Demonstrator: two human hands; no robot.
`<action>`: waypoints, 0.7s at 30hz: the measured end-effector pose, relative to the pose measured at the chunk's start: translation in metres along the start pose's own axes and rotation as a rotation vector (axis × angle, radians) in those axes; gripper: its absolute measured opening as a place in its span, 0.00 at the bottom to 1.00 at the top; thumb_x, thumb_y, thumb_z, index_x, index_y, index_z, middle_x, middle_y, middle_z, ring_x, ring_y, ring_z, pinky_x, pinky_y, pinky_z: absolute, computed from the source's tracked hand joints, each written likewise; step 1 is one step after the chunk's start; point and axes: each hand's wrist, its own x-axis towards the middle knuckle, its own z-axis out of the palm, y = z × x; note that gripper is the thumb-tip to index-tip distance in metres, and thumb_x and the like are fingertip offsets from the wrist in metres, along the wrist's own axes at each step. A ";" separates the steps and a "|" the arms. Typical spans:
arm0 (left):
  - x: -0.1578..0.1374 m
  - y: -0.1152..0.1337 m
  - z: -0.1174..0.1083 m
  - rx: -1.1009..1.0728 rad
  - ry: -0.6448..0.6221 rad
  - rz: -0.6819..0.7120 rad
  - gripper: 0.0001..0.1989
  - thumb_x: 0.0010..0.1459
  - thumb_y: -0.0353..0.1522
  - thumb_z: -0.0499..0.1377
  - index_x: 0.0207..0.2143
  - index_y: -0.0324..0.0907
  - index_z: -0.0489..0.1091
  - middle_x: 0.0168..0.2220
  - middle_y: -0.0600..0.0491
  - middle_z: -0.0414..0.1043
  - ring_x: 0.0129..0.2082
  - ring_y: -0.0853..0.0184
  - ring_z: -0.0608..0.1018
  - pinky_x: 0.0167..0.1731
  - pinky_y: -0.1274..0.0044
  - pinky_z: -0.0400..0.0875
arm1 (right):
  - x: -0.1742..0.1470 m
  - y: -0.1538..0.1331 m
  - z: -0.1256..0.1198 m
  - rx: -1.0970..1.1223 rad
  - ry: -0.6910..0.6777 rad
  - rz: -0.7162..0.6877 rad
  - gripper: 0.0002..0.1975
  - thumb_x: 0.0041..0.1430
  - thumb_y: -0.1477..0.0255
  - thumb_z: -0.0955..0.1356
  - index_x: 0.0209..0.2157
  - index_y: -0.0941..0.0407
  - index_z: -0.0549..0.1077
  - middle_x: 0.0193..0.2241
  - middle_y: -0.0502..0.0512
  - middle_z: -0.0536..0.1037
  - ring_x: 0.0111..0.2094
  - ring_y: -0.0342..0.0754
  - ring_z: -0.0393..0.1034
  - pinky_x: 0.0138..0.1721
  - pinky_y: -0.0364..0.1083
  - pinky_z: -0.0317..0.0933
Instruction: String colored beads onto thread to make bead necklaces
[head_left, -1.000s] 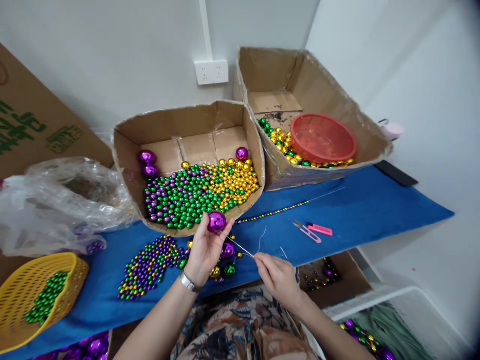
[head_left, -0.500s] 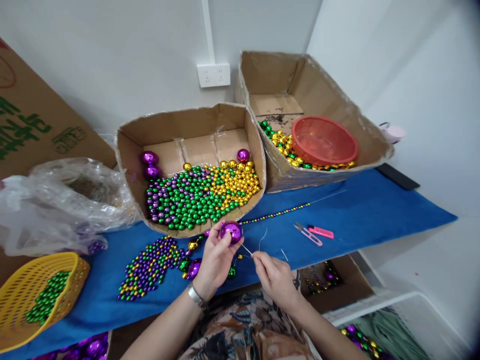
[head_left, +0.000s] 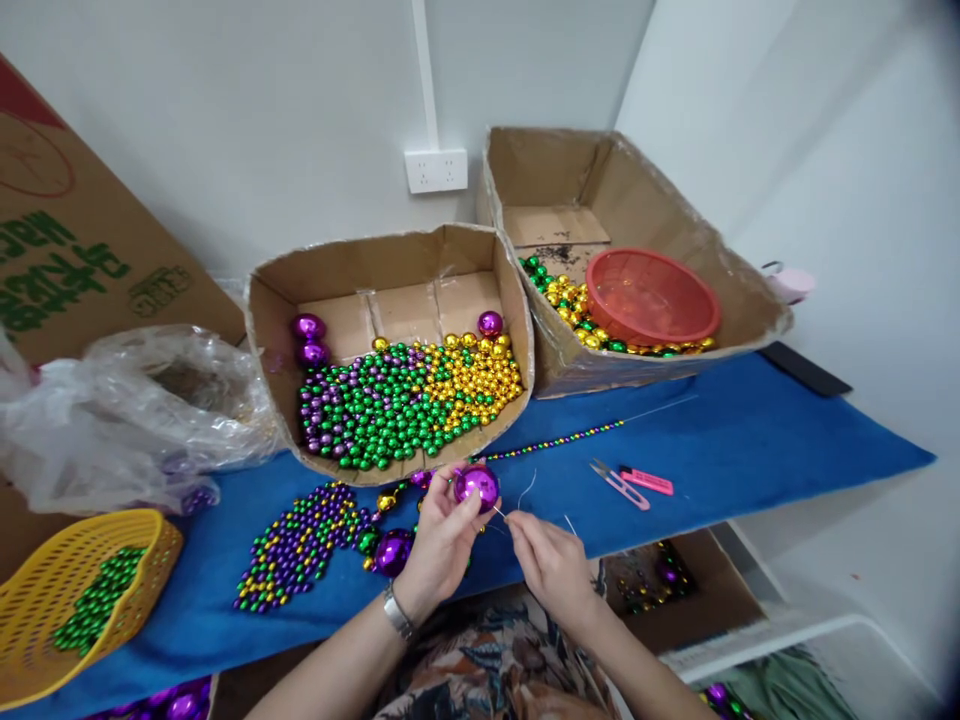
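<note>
My left hand grips a large shiny purple ball bead between thumb and fingers, above the front of the blue cloth. Close on its right, my right hand pinches a thin needle or stiff wire whose other end meets the bead; I cannot tell which it is. Strung larger beads, among them a purple ball and a gold bead, lie beside and behind my left hand. A string of tiny beads stretches to the right, ending in bare thread.
Behind stand a cardboard box of green, purple and gold beads and another box holding a red basin. Pink snips and a pink cutter lie right. Loose beads and a yellow basket are left.
The view has shifted slightly. The purple bead and my right fingers are closer together, and less of the thin wire or needle shows between them.
</note>
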 end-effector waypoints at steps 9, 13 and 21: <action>0.070 0.052 -0.038 1.345 -0.022 0.568 0.12 0.60 0.36 0.57 0.45 0.43 0.71 0.43 0.48 0.75 0.45 0.59 0.73 0.48 0.66 0.66 | -0.007 0.015 -0.013 0.041 0.069 0.080 0.07 0.67 0.75 0.60 0.39 0.55 0.68 0.28 0.50 0.76 0.27 0.43 0.72 0.31 0.41 0.60; 0.102 0.061 -0.044 1.858 -0.164 0.567 0.09 0.59 0.31 0.56 0.40 0.43 0.74 0.37 0.47 0.77 0.41 0.56 0.72 0.43 0.67 0.65 | -0.010 0.018 -0.014 0.042 0.064 0.109 0.06 0.67 0.76 0.60 0.39 0.55 0.67 0.29 0.50 0.76 0.27 0.43 0.72 0.31 0.41 0.59; 0.103 0.050 -0.037 1.775 -0.166 0.489 0.07 0.55 0.28 0.56 0.30 0.43 0.74 0.31 0.44 0.75 0.44 0.50 0.71 0.44 0.61 0.61 | -0.013 0.020 -0.020 0.024 0.061 0.138 0.07 0.67 0.75 0.59 0.39 0.55 0.68 0.28 0.51 0.77 0.27 0.43 0.72 0.31 0.41 0.59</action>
